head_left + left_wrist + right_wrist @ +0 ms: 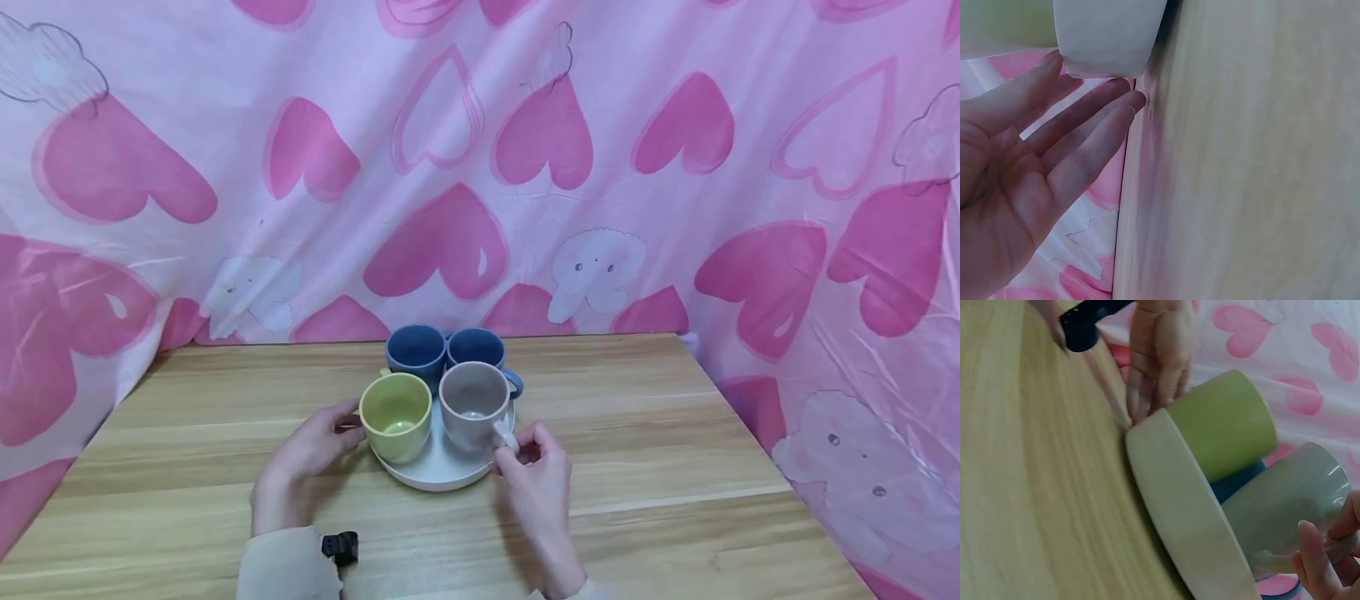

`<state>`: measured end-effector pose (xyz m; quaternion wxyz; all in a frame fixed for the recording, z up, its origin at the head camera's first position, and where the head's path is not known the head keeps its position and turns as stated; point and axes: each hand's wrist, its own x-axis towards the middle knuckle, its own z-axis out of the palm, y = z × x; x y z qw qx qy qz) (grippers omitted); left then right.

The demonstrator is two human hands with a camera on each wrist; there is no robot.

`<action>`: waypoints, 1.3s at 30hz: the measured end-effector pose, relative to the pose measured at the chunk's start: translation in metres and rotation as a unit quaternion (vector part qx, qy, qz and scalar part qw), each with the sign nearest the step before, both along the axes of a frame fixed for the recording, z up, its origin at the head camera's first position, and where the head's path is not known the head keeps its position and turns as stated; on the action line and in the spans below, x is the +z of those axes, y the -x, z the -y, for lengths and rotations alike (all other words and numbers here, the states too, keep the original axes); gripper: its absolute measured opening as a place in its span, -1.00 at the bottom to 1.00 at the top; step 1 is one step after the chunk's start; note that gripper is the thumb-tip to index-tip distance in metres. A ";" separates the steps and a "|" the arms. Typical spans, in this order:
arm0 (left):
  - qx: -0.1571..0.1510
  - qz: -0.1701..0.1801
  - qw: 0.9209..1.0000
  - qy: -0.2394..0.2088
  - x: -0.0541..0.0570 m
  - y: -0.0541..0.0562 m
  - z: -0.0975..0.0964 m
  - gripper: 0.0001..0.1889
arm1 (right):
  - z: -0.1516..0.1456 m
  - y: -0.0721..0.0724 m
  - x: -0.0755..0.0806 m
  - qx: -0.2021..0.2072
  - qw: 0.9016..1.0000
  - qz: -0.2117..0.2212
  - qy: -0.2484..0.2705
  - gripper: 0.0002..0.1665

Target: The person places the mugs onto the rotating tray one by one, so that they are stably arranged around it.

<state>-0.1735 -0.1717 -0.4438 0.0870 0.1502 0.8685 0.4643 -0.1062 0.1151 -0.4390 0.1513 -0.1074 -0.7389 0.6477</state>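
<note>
A round white tray [440, 483] bears a yellow-green mug [397, 421], a pale grey mug [474, 408] and two blue mugs behind them. By the thumb and fingers of my right hand [538, 483], the grey mug's handle [506, 436] is pinched; that mug stands at the tray's front right. My left hand [315, 442] is at the tray's left side, beside the yellow-green mug. In the left wrist view its fingers [1094, 150] stretch out loosely, tips right at the tray's wall [1110, 37], with nothing gripped.
At the back of the tray stand the left blue mug [416, 350] and the right blue mug [477, 347], side by side. A wooden table [652, 467] lies beneath everything. Pink heart-patterned cloth [442, 242] hangs along its back and sides. A black device [341, 547] sits at the left wrist.
</note>
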 end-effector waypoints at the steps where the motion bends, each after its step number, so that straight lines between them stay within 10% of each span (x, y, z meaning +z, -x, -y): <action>1: -0.001 0.001 1.000 -0.005 0.000 0.000 0.000 -0.46 | 0.002 0.000 -0.001 0.001 1.000 -0.004 -0.002 -0.80; 39: -0.026 0.074 0.994 -0.073 0.001 -0.002 -0.002 -0.40 | 0.058 0.002 -0.019 0.116 0.993 0.012 0.012 -0.73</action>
